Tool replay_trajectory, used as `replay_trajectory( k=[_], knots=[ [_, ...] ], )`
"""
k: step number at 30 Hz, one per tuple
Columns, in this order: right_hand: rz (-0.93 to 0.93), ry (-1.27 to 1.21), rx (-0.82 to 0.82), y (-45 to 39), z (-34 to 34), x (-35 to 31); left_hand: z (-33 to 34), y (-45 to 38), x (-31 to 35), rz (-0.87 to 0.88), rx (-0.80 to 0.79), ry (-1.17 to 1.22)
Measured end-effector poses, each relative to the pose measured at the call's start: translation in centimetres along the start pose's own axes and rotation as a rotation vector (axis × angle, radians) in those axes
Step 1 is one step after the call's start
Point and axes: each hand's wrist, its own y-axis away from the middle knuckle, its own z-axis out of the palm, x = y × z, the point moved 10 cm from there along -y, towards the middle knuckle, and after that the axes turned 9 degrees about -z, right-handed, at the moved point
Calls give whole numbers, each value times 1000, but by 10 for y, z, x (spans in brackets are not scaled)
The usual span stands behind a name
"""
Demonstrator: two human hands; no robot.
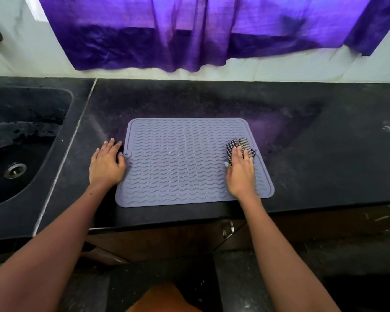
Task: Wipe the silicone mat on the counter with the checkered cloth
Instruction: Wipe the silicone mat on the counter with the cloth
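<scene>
1. Silicone mat [180,163] lies flat on the dark stone counter [313,154], near its front edge, to the right of the sink [20,143]; its long axis runs left to right, parallel to the counter's front edge; the wavy ridges run the same way.
2. Left hand [107,164] rests spread and flat at the mat's left border, fingers open, gripping nothing; the thumb touches the border beside the small hanging hole, which looks like bracing.
3. Right hand [241,174] presses down on the checkered cloth [239,146] near the mat's right edge; fingers are extended over the bunched fabric rather than curled, so it is pinned under the hand, not clenched.
4. Handling, as a judgement: the mat is probably light, floppy and grippy, so it may creep or buckle under a hard stroke; holding an edge down suits it better than lifting.
5. The cloth looks soft and light; strokes along the ridges should clear the grooves best.
</scene>
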Motion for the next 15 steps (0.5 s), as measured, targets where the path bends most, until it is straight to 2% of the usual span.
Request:
replay_trajectory(
  k=[2, 6, 7, 9, 11, 12, 13, 15],
  knots=[
    [-35, -11, 6, -5, 0, 2, 0, 0, 0, -2, 10, -3],
    [-75, -201, -37, -12, -3, 9, -1, 0, 1, -12, 14, 12],
    [-26, -331, -46, -15, -6, 16, -1, 1, 1, -12, 13, 13],
    [185, -772, -14, -16, -16, 30, -1, 1, 1, -7, 11, 14],
    [367, -1119, 159, -19, -36, 47, -1, 0, 2, -8, 1, 16],
    [409, -1101, 272, -17, -49, 57, 0, 0, 2, -9, -4, 15],
    [406, -975, 358, -13, -61, 61, 0, 0, 1, -9, -3, 13],
    [322, -647, 390, 0, -70, 51, 0, 0, 0, -9, -3, 7]
  ],
)
